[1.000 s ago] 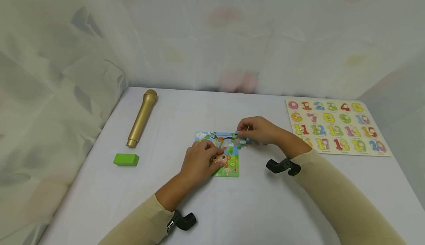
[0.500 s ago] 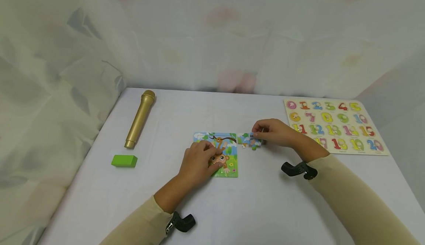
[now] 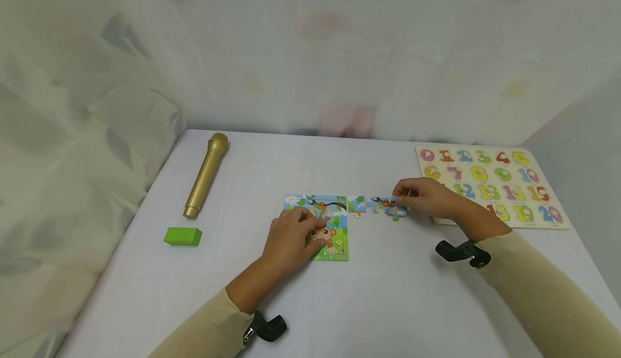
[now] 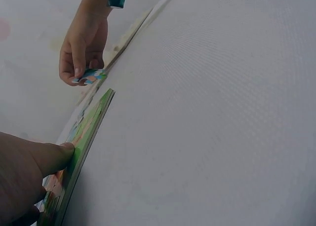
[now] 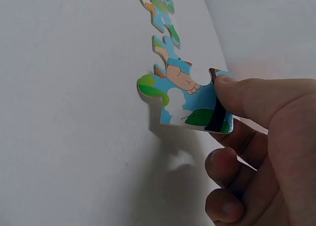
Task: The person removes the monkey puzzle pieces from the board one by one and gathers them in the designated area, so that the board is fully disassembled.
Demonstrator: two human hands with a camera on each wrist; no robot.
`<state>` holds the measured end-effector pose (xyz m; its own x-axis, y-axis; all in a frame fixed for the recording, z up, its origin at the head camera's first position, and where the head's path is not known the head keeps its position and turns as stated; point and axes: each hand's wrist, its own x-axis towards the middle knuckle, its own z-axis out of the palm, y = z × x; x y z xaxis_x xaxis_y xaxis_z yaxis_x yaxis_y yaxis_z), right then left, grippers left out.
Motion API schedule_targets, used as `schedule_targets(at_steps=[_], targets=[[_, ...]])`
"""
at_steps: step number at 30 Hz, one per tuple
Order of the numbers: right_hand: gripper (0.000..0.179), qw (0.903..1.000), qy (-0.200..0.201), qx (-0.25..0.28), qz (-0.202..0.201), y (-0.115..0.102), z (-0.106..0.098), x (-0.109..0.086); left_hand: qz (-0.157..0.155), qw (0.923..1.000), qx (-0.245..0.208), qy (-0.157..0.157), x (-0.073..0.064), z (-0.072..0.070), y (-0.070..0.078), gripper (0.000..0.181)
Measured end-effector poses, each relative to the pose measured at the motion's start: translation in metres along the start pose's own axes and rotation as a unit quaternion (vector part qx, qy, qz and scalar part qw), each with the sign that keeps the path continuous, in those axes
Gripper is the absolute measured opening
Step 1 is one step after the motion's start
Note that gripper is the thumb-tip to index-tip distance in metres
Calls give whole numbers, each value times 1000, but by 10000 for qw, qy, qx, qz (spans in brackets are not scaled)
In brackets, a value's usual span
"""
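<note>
A cartoon monkey jigsaw puzzle [image 3: 340,251] lies mid-table, with blue sky and green grass. My left hand [image 3: 288,236] rests on its left part, thumb and forefinger laid on the picture and hiding some of it. In the left wrist view the thumb [image 4: 57,157] presses on the puzzle's top near its edge. My right hand [image 3: 427,199] pinches a blue jigsaw piece [image 5: 190,105] between thumb and forefinger, slightly above the table. Loose jigsaw pieces [image 3: 357,205] lie in a row between the puzzle and that hand.
A gold microphone [image 3: 206,177] lies at the back left, with a green block [image 3: 183,236] in front of it. The number board [image 3: 524,218] occupies the right side, partly behind my right arm. A patterned cloth [image 3: 252,50] hangs beyond the table's back edge.
My right hand has moved right, away from the puzzle's upper right corner, and pinches a piece at the row's end. More of the row now shows. The left hand has stayed put.
</note>
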<state>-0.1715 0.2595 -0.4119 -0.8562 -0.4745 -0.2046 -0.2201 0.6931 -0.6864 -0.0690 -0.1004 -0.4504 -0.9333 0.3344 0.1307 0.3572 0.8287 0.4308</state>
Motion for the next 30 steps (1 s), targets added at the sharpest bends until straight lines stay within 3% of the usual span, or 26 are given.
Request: schedule_targets(at_steps=[20,30], targets=[[8,9995,295,-31,121,5,-13,-9,59,9999,82,59,-1,1,-1,37],[6,9995,69,-298,125,10,-16,-8,-8,9999,105,15,-1,3,-1,38]])
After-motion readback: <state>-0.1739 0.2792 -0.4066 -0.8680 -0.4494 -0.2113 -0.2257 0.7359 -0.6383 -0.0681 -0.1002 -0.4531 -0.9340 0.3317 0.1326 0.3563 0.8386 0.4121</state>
